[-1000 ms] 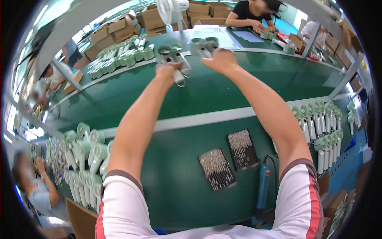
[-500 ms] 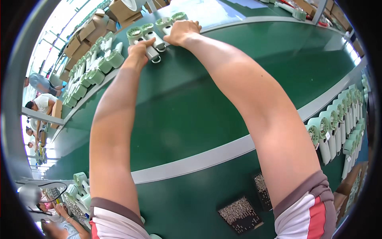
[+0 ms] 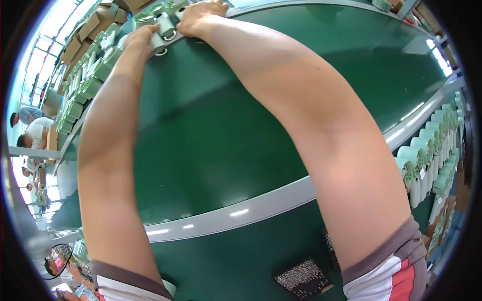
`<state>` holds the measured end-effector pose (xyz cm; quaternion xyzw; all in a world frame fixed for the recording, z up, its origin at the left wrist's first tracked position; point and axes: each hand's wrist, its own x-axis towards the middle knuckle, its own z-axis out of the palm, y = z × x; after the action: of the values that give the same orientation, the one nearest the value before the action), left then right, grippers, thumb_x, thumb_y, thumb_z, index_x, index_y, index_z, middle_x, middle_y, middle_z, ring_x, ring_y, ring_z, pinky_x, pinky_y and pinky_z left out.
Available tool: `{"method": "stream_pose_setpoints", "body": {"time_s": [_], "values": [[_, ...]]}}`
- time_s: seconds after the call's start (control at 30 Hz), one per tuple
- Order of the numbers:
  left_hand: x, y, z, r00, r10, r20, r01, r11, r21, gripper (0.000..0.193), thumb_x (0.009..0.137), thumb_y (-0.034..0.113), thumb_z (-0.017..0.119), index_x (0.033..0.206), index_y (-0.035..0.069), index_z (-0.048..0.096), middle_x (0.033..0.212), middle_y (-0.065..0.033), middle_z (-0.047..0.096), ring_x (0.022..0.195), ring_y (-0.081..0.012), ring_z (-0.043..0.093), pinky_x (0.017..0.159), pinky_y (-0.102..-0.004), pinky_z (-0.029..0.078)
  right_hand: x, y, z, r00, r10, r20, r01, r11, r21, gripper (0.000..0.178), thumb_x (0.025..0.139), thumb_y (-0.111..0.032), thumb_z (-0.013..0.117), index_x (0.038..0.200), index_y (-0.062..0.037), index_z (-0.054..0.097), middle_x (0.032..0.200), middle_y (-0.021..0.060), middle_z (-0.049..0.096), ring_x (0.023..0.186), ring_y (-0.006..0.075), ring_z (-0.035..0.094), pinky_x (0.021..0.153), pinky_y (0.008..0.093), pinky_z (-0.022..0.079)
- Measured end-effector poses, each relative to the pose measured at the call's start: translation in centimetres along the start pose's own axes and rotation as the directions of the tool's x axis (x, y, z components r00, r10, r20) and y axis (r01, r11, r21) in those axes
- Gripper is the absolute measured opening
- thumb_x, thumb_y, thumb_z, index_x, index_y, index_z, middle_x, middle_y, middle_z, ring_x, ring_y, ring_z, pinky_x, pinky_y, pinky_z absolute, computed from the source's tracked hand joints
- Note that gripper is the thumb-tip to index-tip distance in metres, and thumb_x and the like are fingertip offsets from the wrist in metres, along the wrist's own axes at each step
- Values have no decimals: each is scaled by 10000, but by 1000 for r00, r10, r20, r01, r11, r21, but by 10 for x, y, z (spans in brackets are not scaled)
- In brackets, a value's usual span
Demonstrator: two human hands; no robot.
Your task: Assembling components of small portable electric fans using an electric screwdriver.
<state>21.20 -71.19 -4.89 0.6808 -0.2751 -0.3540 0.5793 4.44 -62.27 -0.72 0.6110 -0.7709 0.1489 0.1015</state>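
Note:
At the far edge of the green conveyor belt (image 3: 216, 135), my two hands clasp a short row of handheld fans (image 3: 165, 25) from its two ends. These have pale green round heads, white handles and small loops at the handle ends. My left hand (image 3: 140, 37) is closed around the near-left fan, its thumb along the handle. At the row's right end, my right hand (image 3: 202, 17) is closed with the knuckles up; it hides most of the fan beneath it. The fans lie over the far metal rail.
More handheld fans (image 3: 83, 90) line the far left side, with cardboard boxes (image 3: 93, 27) behind. Another fan row (image 3: 427, 145) stands at right. Below the near rail (image 3: 226, 216) sits a black tray of small metal parts (image 3: 304, 278). Other people (image 3: 37, 133) work at the left.
Both hands have carried the fans farther away, from over the belt to the far rail. The whole view has shifted too, so the far side sits higher and farther left.

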Motion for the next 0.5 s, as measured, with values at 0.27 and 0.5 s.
{"method": "stream_pose_setpoints", "body": {"time_s": [0.27, 0.5], "values": [[92, -4, -62, 963, 258, 73, -238, 699, 675, 841, 745, 573, 846, 1266, -67, 685, 1284, -136, 703, 1131, -223, 679, 968, -366, 528, 17, 58, -15, 885, -401, 238, 284, 869, 406, 641, 888, -514, 642, 1325, -46, 675, 1425, 188, 595, 1356, 377, 500, 1112, 471, 416], [14, -25, -37, 974, 41, 221, -112, 941, 319, 763, 810, 499, 856, 1274, -75, 660, 1184, -120, 728, 1012, -233, 706, 864, -369, 553, 7, 163, -66, 778, -612, 144, 556, 776, 298, 456, 897, -416, 579, 1182, -99, 742, 1269, 197, 697, 1138, 364, 675, 1006, 473, 532]]}}
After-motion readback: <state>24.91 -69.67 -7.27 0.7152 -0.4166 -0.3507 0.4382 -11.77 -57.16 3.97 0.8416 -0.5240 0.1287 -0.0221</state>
